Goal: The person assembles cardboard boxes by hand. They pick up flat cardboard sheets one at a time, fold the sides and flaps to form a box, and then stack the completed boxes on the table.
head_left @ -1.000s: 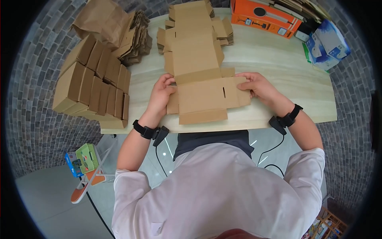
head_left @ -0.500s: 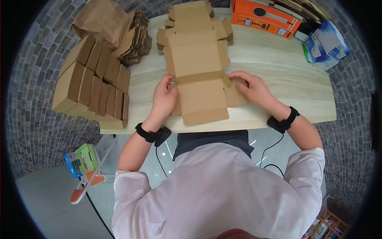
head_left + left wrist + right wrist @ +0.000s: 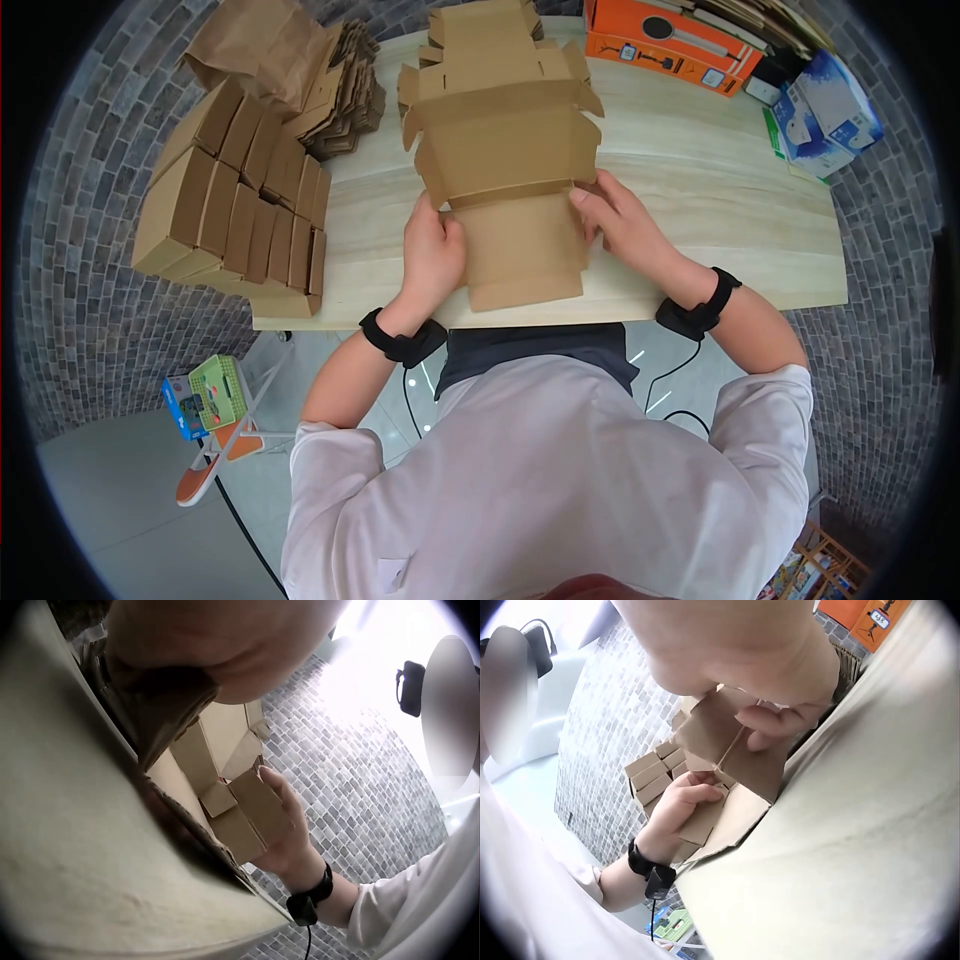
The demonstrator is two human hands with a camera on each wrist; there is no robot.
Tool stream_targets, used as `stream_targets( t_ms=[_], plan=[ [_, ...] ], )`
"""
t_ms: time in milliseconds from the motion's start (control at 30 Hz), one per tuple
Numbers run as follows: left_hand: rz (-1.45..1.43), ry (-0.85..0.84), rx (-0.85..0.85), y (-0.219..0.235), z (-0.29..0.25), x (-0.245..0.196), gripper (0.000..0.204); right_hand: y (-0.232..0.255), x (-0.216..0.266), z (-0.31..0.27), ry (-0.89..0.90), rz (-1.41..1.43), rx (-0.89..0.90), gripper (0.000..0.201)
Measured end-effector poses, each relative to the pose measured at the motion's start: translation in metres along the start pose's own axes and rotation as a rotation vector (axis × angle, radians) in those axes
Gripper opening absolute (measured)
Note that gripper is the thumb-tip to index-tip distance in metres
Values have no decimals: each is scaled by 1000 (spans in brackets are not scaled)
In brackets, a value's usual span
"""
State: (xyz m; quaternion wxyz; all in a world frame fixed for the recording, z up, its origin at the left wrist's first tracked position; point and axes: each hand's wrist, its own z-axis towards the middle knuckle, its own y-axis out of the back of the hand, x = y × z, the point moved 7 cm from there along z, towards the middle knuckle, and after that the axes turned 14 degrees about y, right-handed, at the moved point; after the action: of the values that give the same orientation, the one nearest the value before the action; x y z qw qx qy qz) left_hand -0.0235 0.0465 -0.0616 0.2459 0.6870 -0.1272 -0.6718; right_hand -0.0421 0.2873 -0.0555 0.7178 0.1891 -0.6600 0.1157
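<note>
A flat-cut brown cardboard box (image 3: 520,240) lies at the table's near edge, its side flaps standing up and its long lid panel (image 3: 505,140) stretching away and rising. At the left side flap my left hand (image 3: 435,250) grips the cardboard near the fold; in the right wrist view the left hand (image 3: 686,799) has its thumb and fingers on either side of the flap. On the opposite side my right hand (image 3: 625,220) holds the right flap by the corner, thumb on top. The left wrist view shows the right hand (image 3: 281,832) around that raised flap (image 3: 259,806).
More unfolded cardboard blanks (image 3: 490,45) lie beyond the box. Folded boxes (image 3: 230,195) are stacked at left, by a paper bag (image 3: 260,50) and flattened cardboard (image 3: 345,95). An orange box (image 3: 670,45) and a blue-white package (image 3: 825,115) stand at the back right.
Both hands have moved inward, folding the side flaps up from flat. The lid panel has tilted up, its side flaps now raised, and the box has shifted slightly right.
</note>
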Motion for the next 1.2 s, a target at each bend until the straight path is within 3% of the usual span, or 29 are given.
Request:
stream_targets(
  t_ms=[133, 233, 333, 400, 433, 533, 600, 633, 700, 833, 900, 1033, 1100, 1133, 1200],
  plan=[
    [28, 32, 16, -2, -1, 0, 50, -3, -5, 0, -9, -21, 17, 68],
    [20, 17, 13, -3, 1, 2, 50, 3, -17, 4, 111, -202, -5, 68],
    [30, 3, 23, -4, 0, 1, 50, 6, -21, 6, 14, -287, 18, 62],
    [45, -23, 18, -4, -1, -2, 51, 3, -25, 5, -204, -256, 150, 55],
    [45, -23, 18, -4, -1, -2, 51, 4, -29, 5, -204, -256, 150, 55],
    [-25, -64, 11, -5, 0, 1, 50, 3, -48, 3, -156, -209, 109, 49],
    [-164, -50, 64, -8, 3, 10, 49, 6, -42, 3, 116, -239, -46, 48],
    [-164, -45, 65, -8, 1, 11, 49, 3, -39, 1, 111, -237, -44, 48],
    [-300, 195, 152, -14, 2, 27, 48, 3, -30, -2, 68, -227, -84, 46],
    [-276, 241, 147, -16, -3, 34, 47, 3, -32, -5, -58, -177, -35, 46],
    [-337, 75, 165, -13, -8, 13, 48, 1, -23, -4, 58, -157, -43, 49],
    [-329, 91, 176, -14, -7, 16, 50, 0, -25, -2, 155, -202, -11, 54],
    [-44, -130, 108, -17, -6, 16, 61, 0, -28, -1, 562, -619, 41, 64],
    [-44, -130, 109, -17, -8, 15, 61, -4, -20, -4, 562, -619, 41, 64],
    [77, -245, 40, -17, -13, 4, 72, -13, -8, -7, 343, -602, 50, 71]
  ],
)
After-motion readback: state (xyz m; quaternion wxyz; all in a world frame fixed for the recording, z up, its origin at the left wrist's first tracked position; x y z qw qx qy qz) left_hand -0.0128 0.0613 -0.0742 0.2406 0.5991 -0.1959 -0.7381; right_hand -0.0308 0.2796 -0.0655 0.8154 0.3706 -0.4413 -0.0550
